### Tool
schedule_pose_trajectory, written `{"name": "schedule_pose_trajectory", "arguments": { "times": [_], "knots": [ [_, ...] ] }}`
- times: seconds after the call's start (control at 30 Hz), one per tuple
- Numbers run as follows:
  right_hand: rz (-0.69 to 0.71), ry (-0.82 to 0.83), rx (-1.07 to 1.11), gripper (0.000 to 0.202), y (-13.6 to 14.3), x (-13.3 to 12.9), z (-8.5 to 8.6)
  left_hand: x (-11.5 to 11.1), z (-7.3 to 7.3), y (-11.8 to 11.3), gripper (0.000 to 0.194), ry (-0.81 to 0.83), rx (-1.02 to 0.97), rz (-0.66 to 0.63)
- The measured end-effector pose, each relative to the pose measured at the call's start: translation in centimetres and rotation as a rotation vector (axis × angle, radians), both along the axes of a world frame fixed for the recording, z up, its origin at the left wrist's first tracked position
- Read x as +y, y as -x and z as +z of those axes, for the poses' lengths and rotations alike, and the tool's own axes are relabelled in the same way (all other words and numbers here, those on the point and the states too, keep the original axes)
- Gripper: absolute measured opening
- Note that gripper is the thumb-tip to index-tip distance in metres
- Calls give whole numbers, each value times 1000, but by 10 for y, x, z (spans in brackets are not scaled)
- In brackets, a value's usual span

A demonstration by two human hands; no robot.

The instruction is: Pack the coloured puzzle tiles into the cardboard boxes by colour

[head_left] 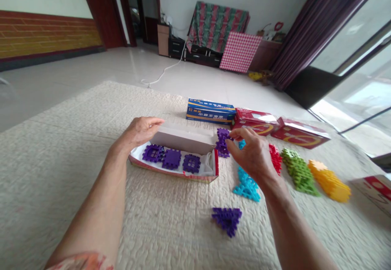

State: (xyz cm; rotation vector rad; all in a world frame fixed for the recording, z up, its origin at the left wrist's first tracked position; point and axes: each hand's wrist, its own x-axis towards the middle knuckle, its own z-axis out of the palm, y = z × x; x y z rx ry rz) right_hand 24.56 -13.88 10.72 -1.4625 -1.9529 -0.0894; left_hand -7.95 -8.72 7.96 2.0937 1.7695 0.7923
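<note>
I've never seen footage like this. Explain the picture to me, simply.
There is no machine here: a person works with two bare hands, and the single picture comes from a camera worn on their head, looking forward and down.

On the cream quilted cover sits an open box with three purple pieces inside. Around it lie light blue, red, green and yellow pieces, and closed boxes beyond.

The left hand is at the box's raised flap. The right hand is at a purple stack; whether its fingers grip it, I cannot tell.
</note>
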Motion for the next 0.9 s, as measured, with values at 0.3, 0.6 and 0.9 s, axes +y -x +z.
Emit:
{"name": "schedule_pose_trajectory", "arguments": {
  "times": [0.3,0.6,0.9],
  "knots": [
    [234,351,-287,11,76,-14,-12,0,-1,1,39,1,-2,-8],
    [125,487,-476,14,82,-5,-9,1,-3,2,37,-25,-11,-14],
    [160,442,-420,12,78,-8,-10,-2,3,-2,37,4,1,11]
  ]
}}
